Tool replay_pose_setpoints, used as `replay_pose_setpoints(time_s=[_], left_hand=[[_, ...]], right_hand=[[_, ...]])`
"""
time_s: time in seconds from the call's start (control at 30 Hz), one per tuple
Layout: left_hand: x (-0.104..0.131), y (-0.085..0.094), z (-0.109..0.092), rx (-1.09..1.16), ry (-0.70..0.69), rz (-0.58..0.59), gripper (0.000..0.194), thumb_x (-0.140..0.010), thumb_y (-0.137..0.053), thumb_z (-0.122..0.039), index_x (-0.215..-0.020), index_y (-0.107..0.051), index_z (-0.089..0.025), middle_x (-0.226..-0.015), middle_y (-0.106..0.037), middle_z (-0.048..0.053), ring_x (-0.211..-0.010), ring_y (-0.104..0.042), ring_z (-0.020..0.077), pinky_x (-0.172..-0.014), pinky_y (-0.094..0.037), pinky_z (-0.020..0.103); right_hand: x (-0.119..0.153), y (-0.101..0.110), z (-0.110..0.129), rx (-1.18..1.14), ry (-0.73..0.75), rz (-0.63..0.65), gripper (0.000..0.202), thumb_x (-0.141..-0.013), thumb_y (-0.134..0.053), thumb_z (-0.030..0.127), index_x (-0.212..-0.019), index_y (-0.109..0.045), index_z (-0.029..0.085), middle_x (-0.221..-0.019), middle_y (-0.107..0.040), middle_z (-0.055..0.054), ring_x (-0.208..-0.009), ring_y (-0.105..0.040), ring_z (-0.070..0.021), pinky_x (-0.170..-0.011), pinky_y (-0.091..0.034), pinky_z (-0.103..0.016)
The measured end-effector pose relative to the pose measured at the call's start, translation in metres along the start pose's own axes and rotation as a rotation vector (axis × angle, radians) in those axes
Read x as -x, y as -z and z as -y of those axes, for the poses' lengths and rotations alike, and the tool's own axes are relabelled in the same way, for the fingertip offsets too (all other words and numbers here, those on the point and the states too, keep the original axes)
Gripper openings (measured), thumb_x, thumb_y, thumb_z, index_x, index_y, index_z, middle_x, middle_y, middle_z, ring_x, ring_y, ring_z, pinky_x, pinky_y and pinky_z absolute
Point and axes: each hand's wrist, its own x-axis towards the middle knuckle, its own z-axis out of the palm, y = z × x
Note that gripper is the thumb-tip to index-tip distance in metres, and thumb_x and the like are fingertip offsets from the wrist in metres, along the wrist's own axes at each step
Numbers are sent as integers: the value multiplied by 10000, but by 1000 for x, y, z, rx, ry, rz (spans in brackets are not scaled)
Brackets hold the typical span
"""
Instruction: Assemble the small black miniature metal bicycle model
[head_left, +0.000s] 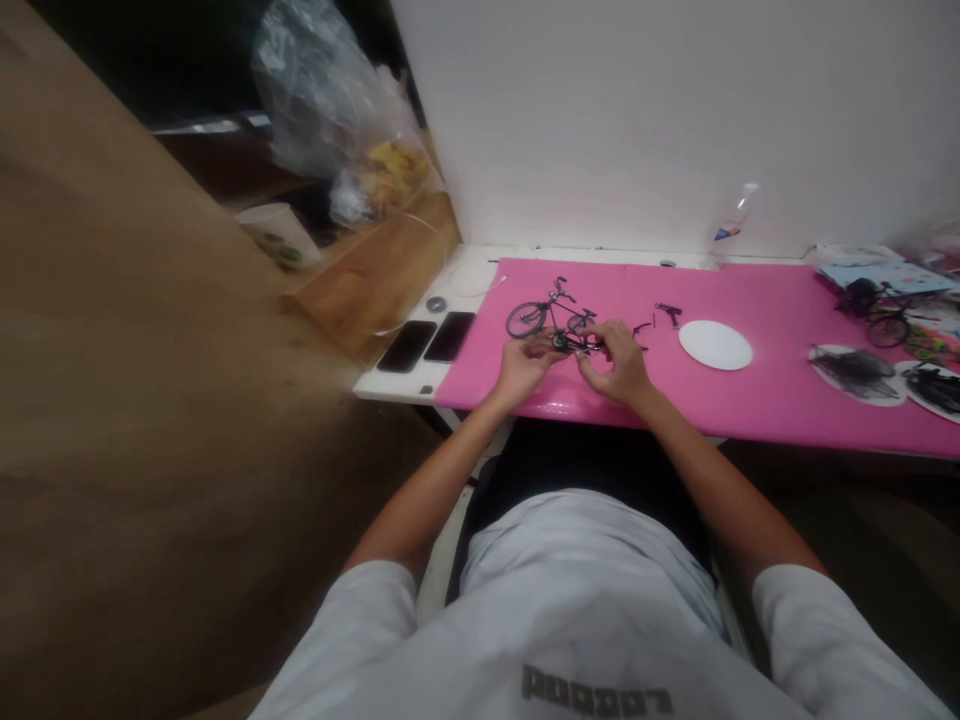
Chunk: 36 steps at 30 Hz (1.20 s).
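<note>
Between my two hands is a small black toy bicycle part [570, 344], thin, with a round piece at its left end. My left hand [526, 362] pinches that left end with its fingertips. The thumb and fingers of my right hand [616, 364] close on its right side, covering some of it. Just behind my hands stands a black toy bicycle [551, 308] with wheels, handlebar and saddle; my fingers hide its lower rear. To the right of my right hand lie a small black piece [667, 313] and a few thin dark bits [642, 330].
A white plate [715, 345] lies right on the pink table cover [615, 285]. Farther right are plates of dark parts [859, 372] and another toy bicycle [887, 325]. Two phones [450, 337] and a tape roll [436, 304] lie left. A clear bottle [735, 222] stands by the wall.
</note>
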Motion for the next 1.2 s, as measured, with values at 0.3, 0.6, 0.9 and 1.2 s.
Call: replay_pose_setpoints(time_s=[0.3, 0.6, 0.9, 1.2], left_hand=[[5, -7, 0, 60, 82, 61, 465, -674, -994, -244, -1078, -808, -111, -885, -829, 99, -887, -822, 264, -941, -668, 417], [6, -6, 1, 37, 87, 79, 429, -650, -1010, -291, -991, -815, -116, -942, -838, 112, -897, -821, 267, -924, -671, 397], [6, -7, -2, 28, 79, 76, 414, -647, -1004, -263, -986, -822, -111, -925, -838, 113, -881, -822, 264, -929, -678, 400], [8, -7, -5, 30, 81, 74, 385, -660, -995, -252, -975, -826, -109, -947, -843, 121, -907, -823, 273, -950, -675, 417]], right_hand=[[1, -4, -1, 115, 41, 25, 298, -996, -704, 333, -1281, -768, 276, -897, -602, -71, -915, -598, -294, -806, -543, -446], [2, -6, -5, 119, 127, -26, 252, -1000, -722, 299, -1242, -766, 243, -900, -618, -66, -900, -597, -273, -792, -529, -414], [2, -7, -6, 104, 137, -56, 219, -1005, -734, 304, -1211, -771, 241, -892, -618, -59, -878, -592, -264, -782, -524, -406], [3, -8, -6, 91, 108, -39, 231, -1021, -726, 321, -1236, -776, 255, -888, -612, -62, -894, -602, -272, -789, -543, -420]])
